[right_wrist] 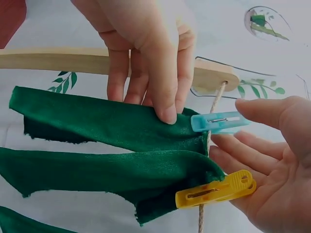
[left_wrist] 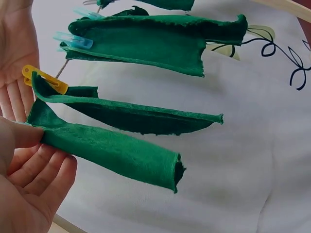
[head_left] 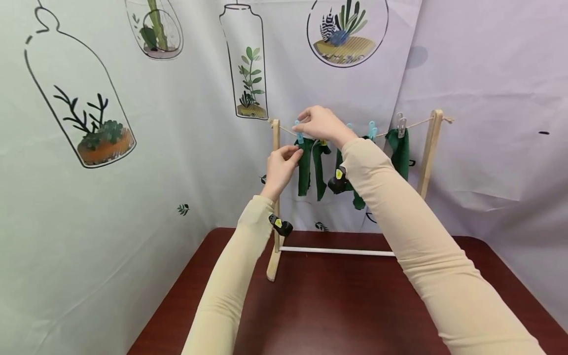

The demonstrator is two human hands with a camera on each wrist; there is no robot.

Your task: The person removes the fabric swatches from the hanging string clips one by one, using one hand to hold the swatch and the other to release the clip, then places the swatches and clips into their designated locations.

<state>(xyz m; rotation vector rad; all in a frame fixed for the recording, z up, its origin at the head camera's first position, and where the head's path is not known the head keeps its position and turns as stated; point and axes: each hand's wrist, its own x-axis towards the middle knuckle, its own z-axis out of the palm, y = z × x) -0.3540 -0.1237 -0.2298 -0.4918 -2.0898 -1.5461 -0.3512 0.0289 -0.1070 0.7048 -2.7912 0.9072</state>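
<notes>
My left hand [head_left: 281, 167] pinches the top edge of a small green cloth garment [right_wrist: 97, 116], thumb in front and fingers behind. The garment hangs in two long strips, like trouser legs. A light blue clothespin [right_wrist: 216, 121] sits on its top corner at the rope [right_wrist: 217, 99]. My right hand [right_wrist: 277, 150] holds the handle end of this clothespin between thumb and fingers. Beside it, a yellow clothespin [right_wrist: 216, 189] grips the other strip [left_wrist: 141, 114] on the rope. Part of the blue clothespin is hidden by my fingers in the head view.
The rope runs between two wooden posts [head_left: 430, 153] joined low down by a white bar [head_left: 337, 251], on a dark red table [head_left: 346, 296]. More green cloth [head_left: 401, 153] hangs at the right from blue and clear clothespins [head_left: 401, 127]. A printed cloth backdrop [head_left: 199, 123] hangs behind.
</notes>
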